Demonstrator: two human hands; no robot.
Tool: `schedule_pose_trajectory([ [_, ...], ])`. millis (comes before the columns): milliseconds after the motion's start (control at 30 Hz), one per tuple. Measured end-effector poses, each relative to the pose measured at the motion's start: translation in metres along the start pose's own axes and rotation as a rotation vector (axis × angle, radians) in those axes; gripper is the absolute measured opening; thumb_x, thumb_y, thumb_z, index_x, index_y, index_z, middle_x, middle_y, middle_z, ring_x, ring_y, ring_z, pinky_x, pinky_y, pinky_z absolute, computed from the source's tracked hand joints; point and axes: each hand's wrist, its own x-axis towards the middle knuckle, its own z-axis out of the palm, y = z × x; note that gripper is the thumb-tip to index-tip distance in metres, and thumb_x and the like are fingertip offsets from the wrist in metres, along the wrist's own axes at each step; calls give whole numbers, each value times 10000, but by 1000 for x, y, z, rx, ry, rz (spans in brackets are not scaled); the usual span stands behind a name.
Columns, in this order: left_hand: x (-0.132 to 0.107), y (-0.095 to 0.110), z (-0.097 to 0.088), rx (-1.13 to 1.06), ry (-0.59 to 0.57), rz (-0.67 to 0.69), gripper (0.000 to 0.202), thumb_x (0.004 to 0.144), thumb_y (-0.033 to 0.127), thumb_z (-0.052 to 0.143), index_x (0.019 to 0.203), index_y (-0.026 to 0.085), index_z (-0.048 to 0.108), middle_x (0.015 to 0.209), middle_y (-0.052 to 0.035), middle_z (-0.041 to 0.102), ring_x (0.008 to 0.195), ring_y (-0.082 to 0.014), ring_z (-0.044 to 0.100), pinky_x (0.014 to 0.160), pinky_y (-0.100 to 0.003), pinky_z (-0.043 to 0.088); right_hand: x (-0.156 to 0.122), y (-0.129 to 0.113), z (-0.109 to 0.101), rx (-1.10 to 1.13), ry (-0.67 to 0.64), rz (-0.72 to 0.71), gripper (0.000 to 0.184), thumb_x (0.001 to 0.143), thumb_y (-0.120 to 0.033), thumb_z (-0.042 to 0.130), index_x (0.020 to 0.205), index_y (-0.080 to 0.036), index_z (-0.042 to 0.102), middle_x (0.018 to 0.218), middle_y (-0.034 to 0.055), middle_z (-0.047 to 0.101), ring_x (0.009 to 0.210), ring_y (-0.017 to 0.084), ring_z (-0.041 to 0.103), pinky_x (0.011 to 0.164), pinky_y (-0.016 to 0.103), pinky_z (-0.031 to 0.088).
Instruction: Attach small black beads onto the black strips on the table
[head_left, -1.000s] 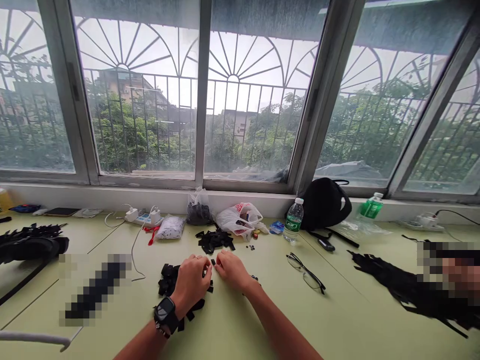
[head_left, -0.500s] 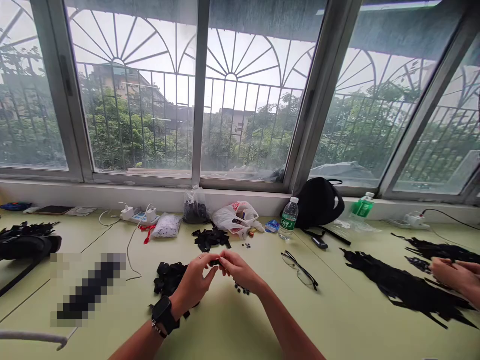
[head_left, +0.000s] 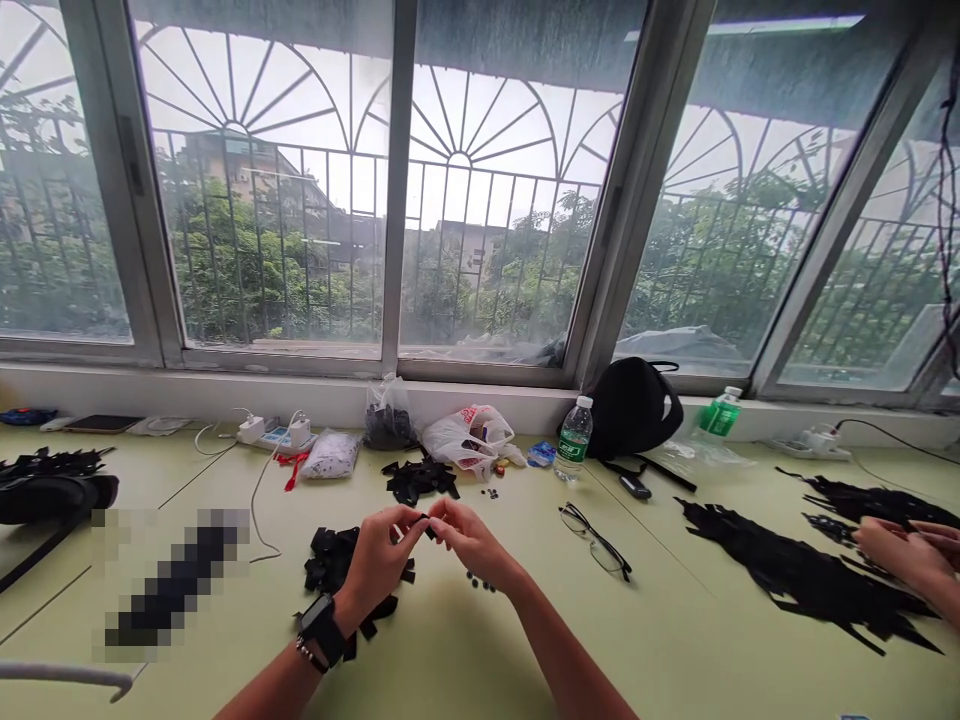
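Both hands meet above the middle of the table, fingertips pinched on one small black strip (head_left: 430, 531) that looks like fabric. My left hand (head_left: 381, 552), with a dark watch on its wrist, grips the strip from the left. From the right, my right hand (head_left: 471, 543) pinches it too; the fingers hide most of the piece. A pile of black strips (head_left: 330, 560) lies beside and partly behind my left hand. Several small round black parts (head_left: 480, 582) lie by my right wrist, partly covered by it. Another heap of black strips (head_left: 420, 480) sits beyond my hands.
Eyeglasses (head_left: 596, 540) and a water bottle (head_left: 574, 440) stand to the right, near a black bag (head_left: 634, 410). Plastic bags (head_left: 472, 437) line the window sill. At far right, another person's hand (head_left: 904, 550) works near long black strips (head_left: 795, 570).
My hands have tilted slightly and the fingers have shifted on the black strip, so more of it shows between them. The view has shifted a little.
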Motion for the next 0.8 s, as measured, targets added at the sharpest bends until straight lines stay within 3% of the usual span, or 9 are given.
schedule_pose_trajectory([
  [167, 1, -3, 1, -51, 33, -23, 276, 933, 421, 648, 786, 190, 679, 741, -3, 708, 647, -144, 611, 583, -242, 460, 1, 3, -2, -33, 34, 8, 364, 928, -556, 642, 880, -196, 630, 799, -7, 584, 685, 130, 475, 602, 245, 392],
  [333, 1, 1, 0, -176, 36, 14, 264, 930, 336, 639, 719, 198, 560, 823, -11, 685, 822, -169, 668, 685, -250, 518, 1, 4, -3, -41, 70, -1, 351, 937, -546, 635, 881, -199, 631, 796, -11, 573, 706, 133, 487, 605, 244, 390],
  [433, 1, 0, 0, -193, 37, 24, 251, 889, 275, 656, 694, 203, 514, 753, 13, 622, 781, -159, 647, 680, -248, 512, 0, 4, -1, -49, 56, 1, 349, 941, -547, 627, 884, -203, 617, 808, -11, 574, 711, 135, 499, 619, 250, 409],
  [567, 1, -4, 1, -167, 43, -13, 82, 859, 266, 671, 845, 201, 623, 785, 11, 649, 738, -151, 627, 664, -251, 512, 1, 5, 1, -60, 75, -6, 352, 944, -554, 620, 894, -205, 613, 824, -4, 576, 749, 147, 520, 639, 256, 425],
  [667, 1, -7, 2, -181, -5, -57, 225, 885, 326, 663, 1069, 202, 706, 854, -27, 720, 784, -177, 667, 666, -260, 527, 1, 8, 0, -19, 72, -9, 338, 958, -544, 601, 914, -209, 601, 776, -14, 571, 719, 145, 523, 649, 265, 436],
  [800, 1, -7, 4, -174, -67, -92, 268, 907, 399, 640, 1016, 199, 781, 900, -54, 768, 764, -187, 677, 618, -250, 506, 2, 10, -2, -3, 93, -30, 302, 970, -504, 585, 914, -207, 582, 742, -25, 561, 671, 135, 514, 633, 264, 435],
])
